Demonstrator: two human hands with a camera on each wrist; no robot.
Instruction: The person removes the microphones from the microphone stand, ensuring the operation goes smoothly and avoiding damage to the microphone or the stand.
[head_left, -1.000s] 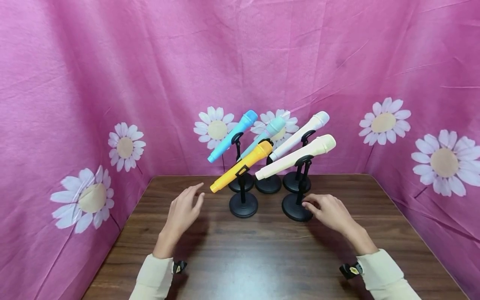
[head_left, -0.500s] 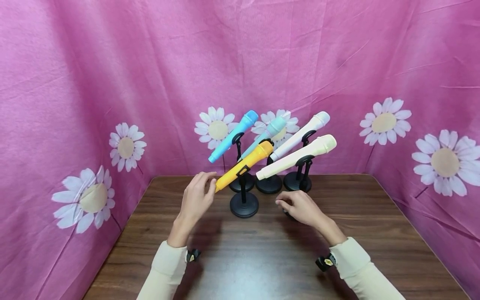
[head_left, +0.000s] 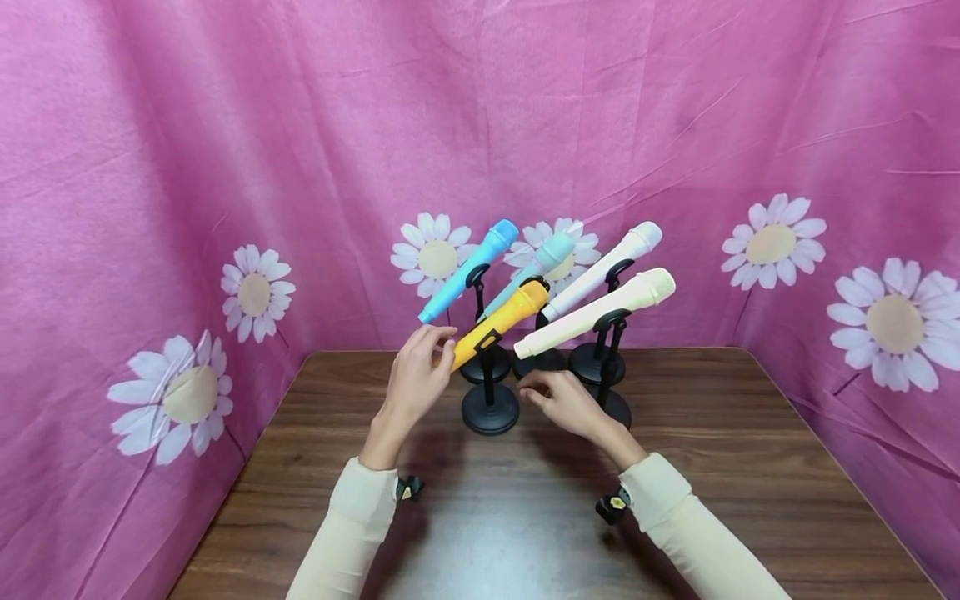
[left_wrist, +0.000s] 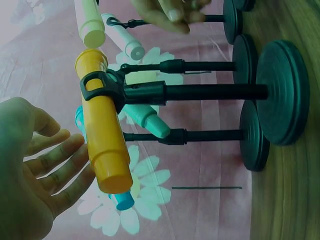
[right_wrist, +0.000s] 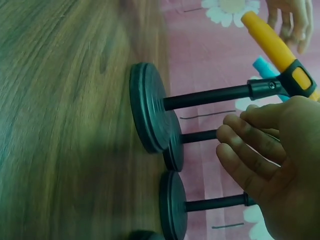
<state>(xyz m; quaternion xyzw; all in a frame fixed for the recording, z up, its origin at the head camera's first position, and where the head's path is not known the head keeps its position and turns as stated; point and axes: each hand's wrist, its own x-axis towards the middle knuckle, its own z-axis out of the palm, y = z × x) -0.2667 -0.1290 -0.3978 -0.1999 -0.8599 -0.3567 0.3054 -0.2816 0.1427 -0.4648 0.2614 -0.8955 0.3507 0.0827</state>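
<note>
A yellow microphone (head_left: 510, 312) rests tilted in the clip of a black stand (head_left: 489, 408). My left hand (head_left: 420, 367) is at its lower end, fingers loosely bent and thumb apart; in the left wrist view the fingertips reach right beside the yellow barrel without wrapping it. My right hand (head_left: 566, 404) hovers to the right of the same stand's pole, fingers relaxed and nothing between them. In the right wrist view its fingertips (right_wrist: 227, 150) point toward the pole. A cream microphone (head_left: 596, 312) leans in its stand above my right hand.
Behind stand a blue microphone (head_left: 468, 271), a mint microphone (head_left: 551, 250) and a white microphone (head_left: 603, 271), each on a black stand. The brown wooden table (head_left: 480, 517) ends at a pink curtain (head_left: 360, 167) printed with daisies.
My left hand has moved right and up to the yellow microphone's lower end. My right hand has left the cream microphone's stand and moved left toward the yellow one's stand. The microphones stay put.
</note>
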